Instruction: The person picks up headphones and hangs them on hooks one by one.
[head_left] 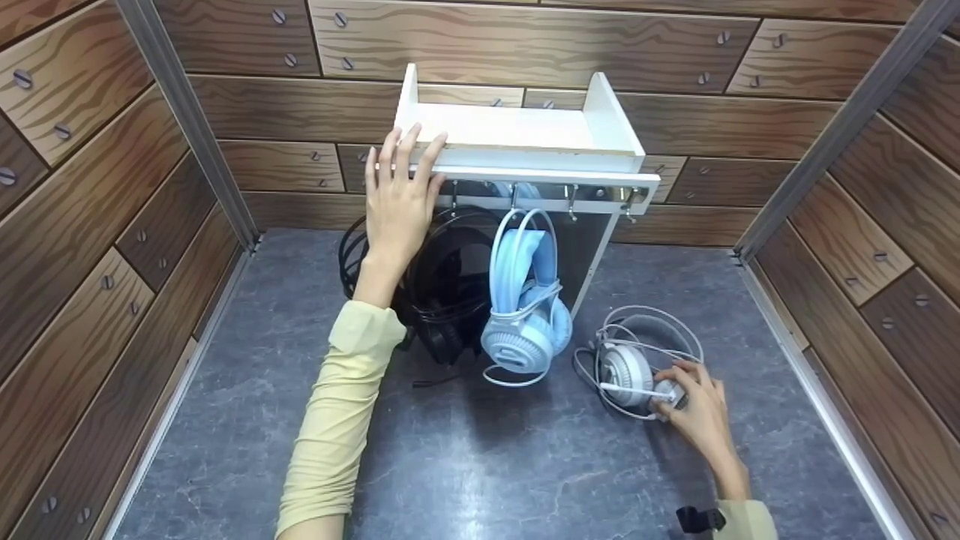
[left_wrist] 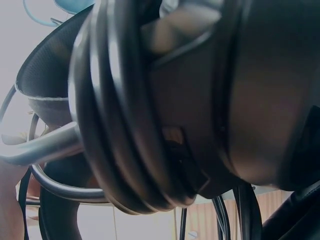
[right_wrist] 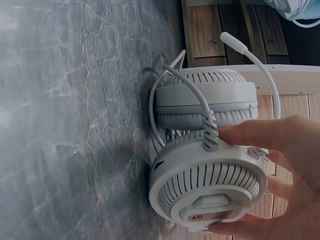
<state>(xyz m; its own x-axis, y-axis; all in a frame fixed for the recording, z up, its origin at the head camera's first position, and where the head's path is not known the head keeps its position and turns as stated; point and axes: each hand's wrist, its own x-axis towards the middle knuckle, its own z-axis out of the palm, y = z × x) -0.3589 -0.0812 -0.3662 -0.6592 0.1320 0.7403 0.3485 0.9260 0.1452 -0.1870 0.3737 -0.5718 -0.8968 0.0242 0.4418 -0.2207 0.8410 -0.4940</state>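
My left hand (head_left: 400, 199) rests with extended fingers on the left end of the front rail of a white rack (head_left: 517, 157) with hooks. Black headphones (head_left: 441, 337) hang below that hand, their coiled cable filling the left wrist view. Beside them, light blue headphones (head_left: 517, 341) dangle from a hook, cord wrapped round them. Down on the floor at the right, my right hand (head_left: 697, 405) grips one ear cup of a white headset (right_wrist: 210, 175) between thumb and fingers. The headset's mic boom (right_wrist: 257, 65) sticks out past its cups, and its cable loops around it.
Two hooks (head_left: 572, 202) on the rail's right part carry nothing. A dark panel (head_left: 592, 240) forms the rack's lower body. Wood-patterned walls (head_left: 862, 187) with metal corner strips enclose the grey marbled floor (head_left: 225, 420).
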